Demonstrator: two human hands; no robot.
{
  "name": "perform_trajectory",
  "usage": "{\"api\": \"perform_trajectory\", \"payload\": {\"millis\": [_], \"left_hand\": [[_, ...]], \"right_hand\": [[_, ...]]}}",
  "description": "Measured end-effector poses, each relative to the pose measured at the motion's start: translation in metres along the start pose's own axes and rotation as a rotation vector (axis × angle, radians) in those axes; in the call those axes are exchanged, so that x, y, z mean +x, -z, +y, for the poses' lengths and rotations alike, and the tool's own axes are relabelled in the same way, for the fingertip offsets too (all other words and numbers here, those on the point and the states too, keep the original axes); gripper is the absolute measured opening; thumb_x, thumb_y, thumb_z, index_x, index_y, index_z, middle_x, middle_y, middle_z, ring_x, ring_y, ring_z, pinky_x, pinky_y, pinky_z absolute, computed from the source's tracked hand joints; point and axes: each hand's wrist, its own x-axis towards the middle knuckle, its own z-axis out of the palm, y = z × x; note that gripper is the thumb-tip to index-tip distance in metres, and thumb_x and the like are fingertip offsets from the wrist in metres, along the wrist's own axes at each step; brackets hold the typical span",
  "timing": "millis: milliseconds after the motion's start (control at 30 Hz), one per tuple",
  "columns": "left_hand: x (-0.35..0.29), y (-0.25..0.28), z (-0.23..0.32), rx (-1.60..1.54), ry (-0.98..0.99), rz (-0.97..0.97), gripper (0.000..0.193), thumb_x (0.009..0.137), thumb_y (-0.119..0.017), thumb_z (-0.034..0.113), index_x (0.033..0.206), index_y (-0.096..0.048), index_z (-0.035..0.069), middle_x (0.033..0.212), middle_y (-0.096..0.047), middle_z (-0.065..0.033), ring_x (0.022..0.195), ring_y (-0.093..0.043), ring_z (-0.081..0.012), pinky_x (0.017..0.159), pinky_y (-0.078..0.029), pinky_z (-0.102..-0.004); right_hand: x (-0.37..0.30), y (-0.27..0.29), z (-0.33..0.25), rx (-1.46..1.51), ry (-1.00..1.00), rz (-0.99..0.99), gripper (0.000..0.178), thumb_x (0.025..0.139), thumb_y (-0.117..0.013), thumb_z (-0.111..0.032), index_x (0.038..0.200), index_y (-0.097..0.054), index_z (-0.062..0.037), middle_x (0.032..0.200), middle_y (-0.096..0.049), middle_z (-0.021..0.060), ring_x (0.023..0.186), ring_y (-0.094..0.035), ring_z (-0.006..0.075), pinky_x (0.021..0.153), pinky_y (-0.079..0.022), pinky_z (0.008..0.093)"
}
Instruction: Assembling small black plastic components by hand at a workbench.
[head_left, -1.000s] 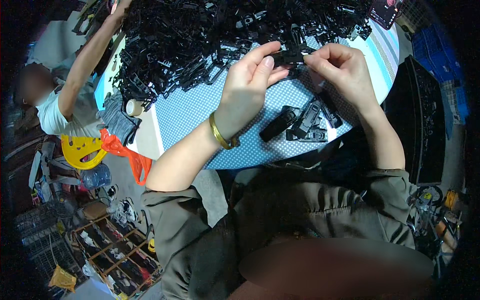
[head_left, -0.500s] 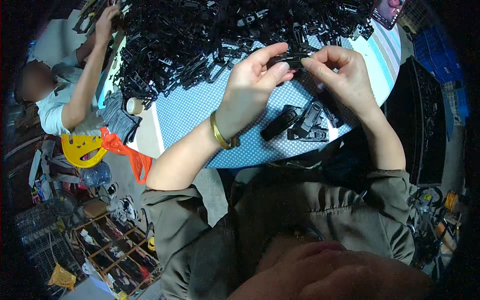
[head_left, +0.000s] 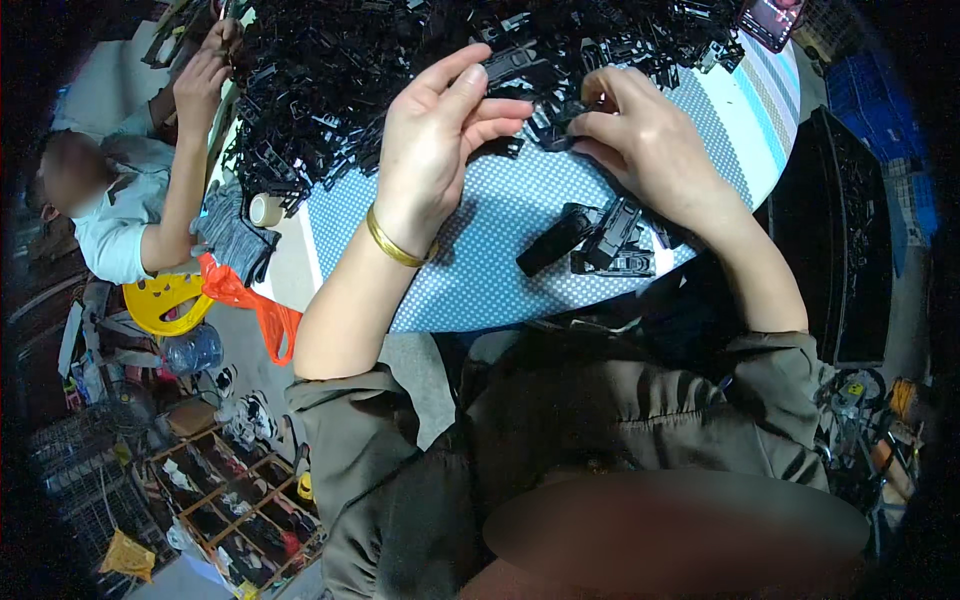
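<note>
Can't read any txt, labels, nos. or signs from where I am. Phone (head_left: 770,22) scrn, top R, is lit but too small & blurred for me to make out wording. Blk parts (head_left: 340,90) in front of me, yellow pkt (head_left: 127,555) lower L: nothing legible either.

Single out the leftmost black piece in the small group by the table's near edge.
It is the mostly plain, dark piece, slanting down leftward on the dotted cover. The other pieces lie to its right and show more pale glints.
</note>
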Motion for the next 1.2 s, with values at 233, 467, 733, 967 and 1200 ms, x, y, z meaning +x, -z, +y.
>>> {"api": "perform_trajectory", "payload": {"millis": [233, 467, 733, 967, 1200], "left_hand": [[0.001, -0.001, -0.003, 0.031, -0.004, 0.044, 0.037, 0.090, -0.042, 0.013, 0.120, -0.036, -0.009, 0.090, -0.058, -0.0192, 0.078, -0.063, -0.0231, 0.069, -0.054, -0.0265], [-0.007, -0.014, -0.011, 0.041, 0.079, -0.158, 0.037, 0.091, -0.036, 0.010, 0.121, -0.030, -0.011, 0.101, -0.053, -0.0265, 0.094, -0.058, -0.0298, 0.083, -0.050, -0.0310], [-0.012, -0.020, -0.012, -0.137, 0.198, -0.265, 0.036, 0.090, -0.036, 0.009, 0.121, -0.032, -0.010, 0.103, -0.054, -0.0226, 0.093, -0.059, -0.0241, 0.085, -0.049, -0.0301], [-0.013, -0.022, -0.012, -0.128, 0.181, -0.305, 0.040, 0.088, -0.043, 0.010, 0.120, -0.033, -0.012, 0.103, -0.054, -0.0194, 0.089, -0.059, -0.0197, 0.082, -0.050, -0.0258], [-0.014, -0.025, -0.014, 0.033, 0.096, -0.218, 0.047, 0.082, -0.055, 0.005, 0.121, -0.035, -0.010, 0.094, -0.058, -0.0119, 0.078, -0.058, -0.0110, 0.070, -0.049, -0.0198]], "right_hand": [[-0.003, 0.005, 0.016, -0.028, 0.005, 0.046, 0.013, 0.070, -0.066, -0.012, 0.077, -0.060, -0.0017, 0.100, -0.052, 0.0079, 0.081, -0.054, 0.0193, 0.067, -0.047, 0.0290], [-0.002, 0.021, 0.028, 1.033, -0.508, -0.064, 0.020, 0.077, -0.059, -0.009, 0.096, -0.056, -0.0019, 0.096, -0.055, 0.0066, 0.069, -0.055, 0.0098, 0.064, -0.048, 0.0221], [-0.002, 0.014, 0.009, 0.581, -0.134, 0.125, 0.038, 0.070, -0.065, -0.004, 0.107, -0.056, -0.0043, 0.099, -0.059, 0.0100, 0.094, -0.057, 0.0207, 0.085, -0.045, 0.0309], [0.000, 0.011, 0.016, 0.465, 0.042, 0.144, 0.028, 0.067, -0.069, -0.009, 0.094, -0.063, -0.0054, 0.097, -0.062, 0.0081, 0.094, -0.057, 0.0214, 0.082, -0.047, 0.0344], [0.001, 0.007, 0.009, 0.452, 0.047, 0.152, 0.031, 0.066, -0.069, -0.009, 0.096, -0.063, -0.0053, 0.100, -0.062, 0.0077, 0.095, -0.057, 0.0211, 0.082, -0.046, 0.0336]]}}
